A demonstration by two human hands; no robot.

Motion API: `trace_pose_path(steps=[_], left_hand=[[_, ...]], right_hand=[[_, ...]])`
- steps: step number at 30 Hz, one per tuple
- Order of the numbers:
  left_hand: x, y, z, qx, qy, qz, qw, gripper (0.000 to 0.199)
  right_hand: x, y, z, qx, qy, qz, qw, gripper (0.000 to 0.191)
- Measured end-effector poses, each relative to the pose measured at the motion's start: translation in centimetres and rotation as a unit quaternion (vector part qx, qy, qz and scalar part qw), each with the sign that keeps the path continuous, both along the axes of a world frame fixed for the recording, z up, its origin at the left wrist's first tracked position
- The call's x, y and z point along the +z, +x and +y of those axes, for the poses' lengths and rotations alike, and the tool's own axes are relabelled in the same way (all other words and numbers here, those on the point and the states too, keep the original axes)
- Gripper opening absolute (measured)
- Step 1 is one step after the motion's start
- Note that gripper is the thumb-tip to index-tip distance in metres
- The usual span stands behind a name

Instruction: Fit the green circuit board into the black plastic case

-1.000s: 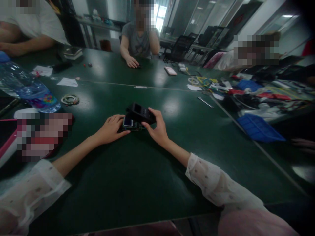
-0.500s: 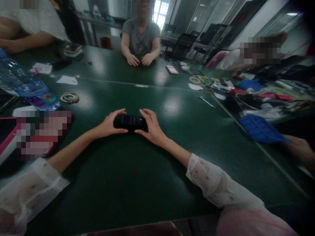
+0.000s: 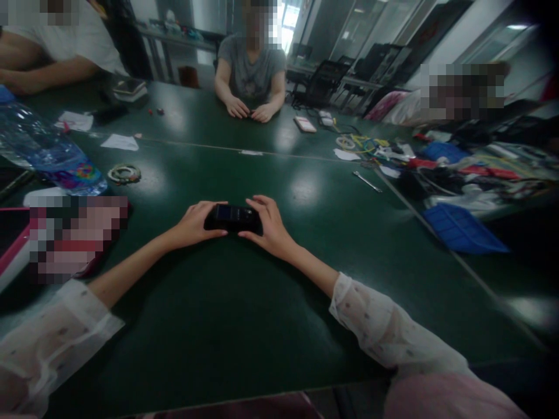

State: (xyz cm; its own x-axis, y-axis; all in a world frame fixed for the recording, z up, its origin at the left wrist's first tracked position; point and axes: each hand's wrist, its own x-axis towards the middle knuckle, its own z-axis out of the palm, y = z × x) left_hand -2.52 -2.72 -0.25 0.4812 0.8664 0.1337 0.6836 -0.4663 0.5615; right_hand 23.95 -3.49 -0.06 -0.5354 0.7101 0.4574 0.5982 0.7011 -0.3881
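Two hands, our left hand (image 3: 193,224) and right hand (image 3: 271,227), clamp fingers and thumbs around a black device (image 3: 233,219) near on the green table (image 3: 244,320). At left we see a clear bottle (image 3: 50,145), its fill unclear; at right, a blue tray (image 3: 465,228), contents indistinct. At the far side is a person in grey (image 3: 252,67).

Worktop (image 3: 244,326), near side of black device (image 3: 234,219): open approach. Device ends: blocked by left hand (image 3: 194,224) and right hand (image 3: 274,230). Far side: I see a free lane to the white strip (image 3: 251,152). Obstacles, left: bottle (image 3: 56,154), coiled ring (image 3: 124,173), blurred red-edged item (image 3: 82,238). Obstacles, right: flat wrench (image 3: 367,181), then blue tray (image 3: 465,228), cable heap (image 3: 476,166).
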Motion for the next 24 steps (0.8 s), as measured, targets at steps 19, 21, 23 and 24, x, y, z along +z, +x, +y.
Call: trace_pose_path(steps=[19, 21, 23, 24], left_hand=[[0.73, 0.56, -0.36, -0.004, 0.02, -0.024, 1.0, 0.073], [0.66, 0.55, -0.35, -0.005, 0.023, -0.019, 1.0, 0.073], [0.48, 0.49, -0.31, -0.006, 0.029, -0.014, 0.999, 0.074], [0.38, 0.45, -0.28, -0.007, 0.031, -0.012, 0.999, 0.074]], right_hand=[[-0.54, -0.11, 0.43, 0.026, -0.041, -0.02, 0.999, 0.069], [-0.59, -0.15, 0.42, 0.023, -0.039, -0.021, 0.999, 0.069], [-0.55, -0.17, 0.39, 0.026, -0.044, -0.021, 0.998, 0.067], [-0.5, -0.17, 0.38, 0.027, -0.046, -0.02, 0.998, 0.066]])
